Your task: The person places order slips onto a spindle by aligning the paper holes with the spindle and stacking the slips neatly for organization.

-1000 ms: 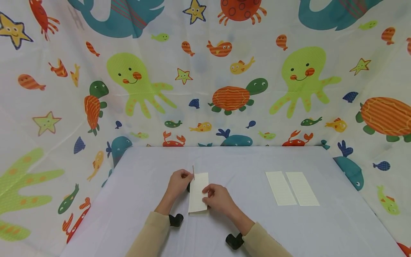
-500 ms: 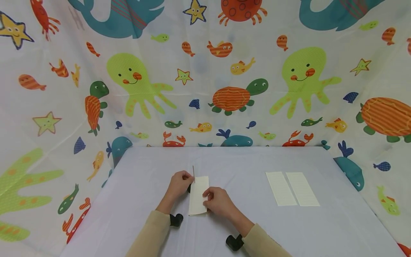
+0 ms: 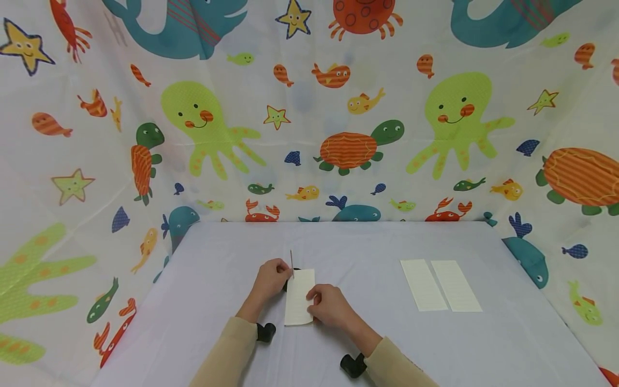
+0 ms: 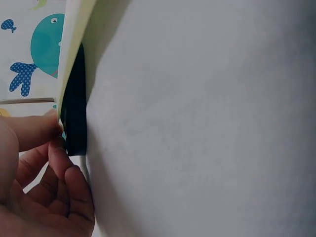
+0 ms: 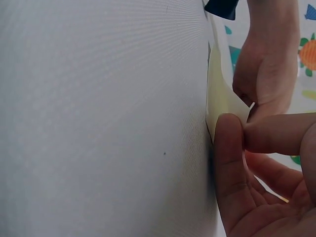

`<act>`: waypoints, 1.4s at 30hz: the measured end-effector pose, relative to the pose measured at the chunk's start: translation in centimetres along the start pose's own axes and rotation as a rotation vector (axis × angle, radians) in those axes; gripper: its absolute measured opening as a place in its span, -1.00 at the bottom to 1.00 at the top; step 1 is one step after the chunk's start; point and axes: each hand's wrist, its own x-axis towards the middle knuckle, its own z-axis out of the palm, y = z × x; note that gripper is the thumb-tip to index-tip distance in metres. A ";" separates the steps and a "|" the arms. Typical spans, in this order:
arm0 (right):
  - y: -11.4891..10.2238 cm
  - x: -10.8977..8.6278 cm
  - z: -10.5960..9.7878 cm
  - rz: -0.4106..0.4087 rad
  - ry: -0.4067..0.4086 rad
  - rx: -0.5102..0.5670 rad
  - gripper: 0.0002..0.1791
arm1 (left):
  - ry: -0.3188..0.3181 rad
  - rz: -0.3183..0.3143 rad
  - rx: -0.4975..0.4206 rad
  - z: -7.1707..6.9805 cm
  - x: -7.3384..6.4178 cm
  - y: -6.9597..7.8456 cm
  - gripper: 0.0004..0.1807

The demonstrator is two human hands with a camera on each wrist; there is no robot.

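In the head view my left hand (image 3: 271, 278) pinches a thin brown stick-like thing (image 3: 292, 263) that stands up at the far left corner of a cream paper slip (image 3: 300, 298); its exact kind is unclear. My right hand (image 3: 331, 305) pinches the slip's right edge between thumb and fingers. The right wrist view has the paper (image 5: 219, 94) bent upward beside those fingertips. Between paper and table, in the left wrist view, lies a dark object (image 4: 76, 118) next to my left fingers. Paper hides most of it, so I cannot tell what it is.
Two cream paper slips (image 3: 423, 285) (image 3: 456, 286) lie side by side on the white-covered table (image 3: 367, 252), to the right. A sea-animal printed curtain (image 3: 232, 145) hangs behind and along both sides. Black wrist cameras (image 3: 353, 365) sit beside the sleeves.
The slip has slid toward me with my right hand, its far edge coming nearer while the thin stick stays almost in place. A dark bit now shows beyond the slip's far edge.
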 end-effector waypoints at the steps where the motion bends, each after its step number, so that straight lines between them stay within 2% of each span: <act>1: 0.0 0.0 0.0 0.000 -0.002 -0.001 -0.83 | -0.001 0.003 0.000 0.0 0.0 0.0 -0.91; 10: 0.2 0.1 0.1 -0.001 -0.011 -0.017 -0.83 | -0.014 0.019 0.032 -0.2 -0.3 0.3 -0.92; 16: 0.2 0.1 -0.1 -0.001 -0.017 -0.025 -0.83 | -0.023 0.060 0.034 -0.5 -0.5 0.3 -0.81; 21: 0.2 0.3 -0.1 0.019 -0.020 -0.023 -0.83 | -0.076 0.103 0.066 -0.8 -0.6 0.1 -0.86; 26: 0.1 0.3 -0.2 0.040 -0.032 -0.026 -0.83 | -0.126 0.080 0.083 -0.9 -0.8 -0.1 -0.88; 31: -0.2 0.2 -0.4 0.046 -0.043 -0.028 -0.83 | -0.141 0.066 0.072 -1.1 -0.9 -0.1 -0.83; 38: -0.3 -0.2 -0.6 0.049 -0.076 -0.025 -0.82 | -0.168 0.015 0.073 -1.0 -0.8 -0.2 -0.73; 42: -0.2 -0.5 -0.9 0.023 -0.089 -0.029 -0.82 | -0.176 0.028 0.075 -1.0 -0.9 -0.1 -0.71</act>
